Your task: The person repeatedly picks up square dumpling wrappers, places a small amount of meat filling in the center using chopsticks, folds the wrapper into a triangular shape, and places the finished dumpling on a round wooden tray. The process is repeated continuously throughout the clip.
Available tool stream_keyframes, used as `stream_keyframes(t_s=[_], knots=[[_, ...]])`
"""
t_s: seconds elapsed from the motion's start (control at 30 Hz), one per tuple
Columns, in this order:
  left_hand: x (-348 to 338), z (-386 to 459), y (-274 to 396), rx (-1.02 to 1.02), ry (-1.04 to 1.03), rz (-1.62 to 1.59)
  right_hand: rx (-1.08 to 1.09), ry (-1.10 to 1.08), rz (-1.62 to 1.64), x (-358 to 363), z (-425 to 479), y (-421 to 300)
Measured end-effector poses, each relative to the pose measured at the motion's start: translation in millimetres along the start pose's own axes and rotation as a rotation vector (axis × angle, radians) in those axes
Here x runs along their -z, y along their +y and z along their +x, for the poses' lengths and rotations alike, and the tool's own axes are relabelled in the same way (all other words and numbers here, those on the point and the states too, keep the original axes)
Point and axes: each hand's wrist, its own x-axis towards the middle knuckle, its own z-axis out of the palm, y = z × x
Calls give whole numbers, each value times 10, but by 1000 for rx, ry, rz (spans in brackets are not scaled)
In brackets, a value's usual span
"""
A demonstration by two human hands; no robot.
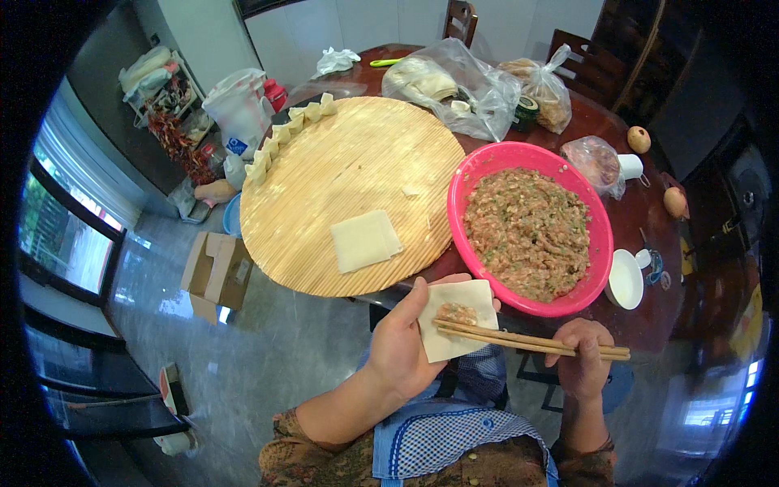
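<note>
A square dough wrapper (435,344) lies across the palm and fingers of my left hand (395,341). On the wrapper sits a small lump of minced filling (457,313). My right hand (584,356) grips a pair of wooden chopsticks (529,344), whose tips touch the lump's lower edge. Just beyond my hands stands a pink plastic basin (529,309) of minced meat filling (529,234) with green flecks. To its left, a round slatted board (304,225) carries a short stack of wrappers (365,240). Several folded dumplings (280,135) line its far left rim.
Plastic bags (450,85) and a dark-lidded jar (526,111) stand behind the basin. A white bowl (625,280) is right of it, near the table's edge. On the floor at left is an open cardboard box (219,274). Wooden chairs (459,21) stand beyond the table.
</note>
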Motion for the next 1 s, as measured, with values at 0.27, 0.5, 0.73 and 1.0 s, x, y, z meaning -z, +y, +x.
stream_keyframes(t_s=[0.27,0.5,0.73,1.0], knots=[[36,57,-17,-57,2,-35,82,388,-625,625,555,-335],[107,24,-20,-89,71,-1,-50,-22,-750,851,648,-597],[82,81,-127,-20,-5,1,52,-24,-1631,1347,471,-192],[66,33,-146,38,-25,59,411,239,-1190,1052,-30,-256]])
